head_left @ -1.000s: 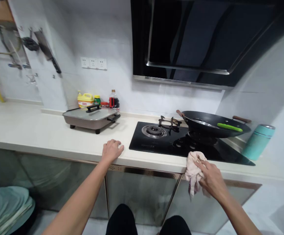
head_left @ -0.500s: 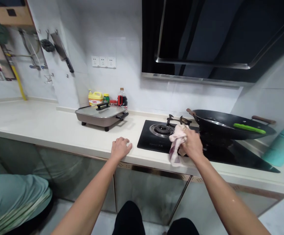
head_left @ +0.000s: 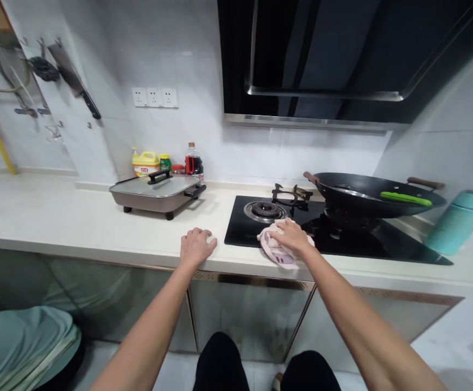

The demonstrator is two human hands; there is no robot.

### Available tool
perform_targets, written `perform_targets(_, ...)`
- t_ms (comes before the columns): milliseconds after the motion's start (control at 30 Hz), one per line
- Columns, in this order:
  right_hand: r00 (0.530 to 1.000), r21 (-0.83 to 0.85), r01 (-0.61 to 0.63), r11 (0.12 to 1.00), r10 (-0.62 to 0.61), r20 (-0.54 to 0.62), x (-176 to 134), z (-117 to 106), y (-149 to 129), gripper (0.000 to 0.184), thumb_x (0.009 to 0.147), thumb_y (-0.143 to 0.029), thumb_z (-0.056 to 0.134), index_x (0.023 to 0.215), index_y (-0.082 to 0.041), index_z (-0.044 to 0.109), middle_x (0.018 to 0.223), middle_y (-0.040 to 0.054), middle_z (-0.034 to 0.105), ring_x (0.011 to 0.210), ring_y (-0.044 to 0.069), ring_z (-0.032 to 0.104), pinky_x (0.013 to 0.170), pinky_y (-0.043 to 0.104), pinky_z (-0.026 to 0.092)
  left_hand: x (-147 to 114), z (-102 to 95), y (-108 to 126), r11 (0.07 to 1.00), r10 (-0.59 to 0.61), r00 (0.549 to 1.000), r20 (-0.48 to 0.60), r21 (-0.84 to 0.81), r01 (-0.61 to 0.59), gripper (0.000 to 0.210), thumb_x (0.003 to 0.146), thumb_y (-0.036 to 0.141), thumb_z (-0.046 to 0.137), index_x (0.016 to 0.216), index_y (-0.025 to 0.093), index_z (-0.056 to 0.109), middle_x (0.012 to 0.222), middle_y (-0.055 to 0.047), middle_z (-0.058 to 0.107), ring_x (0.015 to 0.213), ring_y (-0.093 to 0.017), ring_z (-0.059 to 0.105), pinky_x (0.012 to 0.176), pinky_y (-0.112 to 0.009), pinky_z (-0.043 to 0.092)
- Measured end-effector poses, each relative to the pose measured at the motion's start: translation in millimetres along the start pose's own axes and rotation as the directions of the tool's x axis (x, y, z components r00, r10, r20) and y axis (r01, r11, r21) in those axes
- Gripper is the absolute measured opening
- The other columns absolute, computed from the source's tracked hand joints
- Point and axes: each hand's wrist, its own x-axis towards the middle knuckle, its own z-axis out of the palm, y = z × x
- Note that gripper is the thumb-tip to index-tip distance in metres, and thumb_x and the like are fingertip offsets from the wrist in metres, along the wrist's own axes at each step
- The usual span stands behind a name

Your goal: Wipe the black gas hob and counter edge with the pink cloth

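Observation:
My right hand (head_left: pixel 290 239) is closed over a crumpled pale pink cloth (head_left: pixel 275 254), pressing it onto the front edge of the black gas hob (head_left: pixel 236 231). Part of the cloth hangs over onto the pale countertop. Just behind it lies the left burner (head_left: pixel 265 210), with no grate over it. A black pot grate (head_left: pixel 289 196) stands at the back of the hob. My left hand (head_left: pixel 196 247) rests on the countertop (head_left: pixel 146 231) near its front edge, holding nothing, thumb apart from the slightly bent fingers.
A wok (head_left: pixel 366 203) with a green-handled utensil (head_left: pixel 406 199) sits on the right burner. Beside it is a turquoise flask (head_left: pixel 460 222). An electric pan with a lid (head_left: pixel 155 195) stands left, bottles (head_left: pixel 194 162) behind it. A range hood (head_left: pixel 313 65) overhangs the hob. A person's sleeve (head_left: pixel 20 342) shows lower left.
My right hand has moved left and lowered the cloth from above the hob onto its front edge. My left hand stays on the countertop. The view has shifted slightly right.

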Motion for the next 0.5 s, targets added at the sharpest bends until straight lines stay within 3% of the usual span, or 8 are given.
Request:
perform_targets(133,0.990,0.038,0.136,0.990,-0.134,-0.045,4,23,-68,0.066,0.094,-0.061,0.050,0.145,-0.023,0.061,0.160,0.0127,0.049,0.148,0.036,0.038,0.118,0.053,0.035,1,-1.2,0,1.000,-0.011,1.000,0.006,0.002,0.011,0.043,0.092,0.048,0.052,0.121,0.026,0.076,0.133,-0.014,0.068,0.125,-0.034,0.057,0.106,-0.048,0.040)
perform_targets(267,0.934,0.079,0.357,0.931,-0.355,-0.036,-3,40,-122,0.062,0.089,-0.059,0.058,0.143,-0.030,0.062,0.160,0.0034,0.050,0.152,0.031,0.034,0.121,0.049,0.032,2,-1.5,-3,1.000,-0.014,1.000,-0.003,-0.007,0.014,0.042,0.096,0.047,0.046,0.118,0.027,0.077,0.132,-0.013,0.069,0.125,-0.033,0.058,0.106,-0.049,0.041)
perform_targets(367,0.907,0.108,0.420,0.901,-0.422,-0.010,-4,41,-121,0.056,0.089,-0.053,0.058,0.142,-0.036,0.064,0.158,-0.0026,0.053,0.150,0.026,0.038,0.119,0.043,0.035,3,-1.2,-7,1.000,-0.010,1.000,0.001,-0.006,0.010,0.043,0.097,0.046,0.043,0.116,0.029,0.078,0.130,-0.011,0.070,0.125,-0.032,0.059,0.105,-0.047,0.043)
perform_targets(500,0.946,0.121,0.324,0.938,-0.325,-0.009,-3,26,-68,0.059,0.087,-0.049,0.058,0.144,-0.034,0.064,0.156,0.0000,0.056,0.138,0.027,0.054,0.110,0.040,0.045,4,-0.8,-10,1.000,-0.011,1.000,-0.005,-0.006,0.011,0.043,0.095,0.045,0.045,0.118,0.029,0.077,0.133,-0.010,0.070,0.128,-0.031,0.059,0.107,-0.045,0.042)
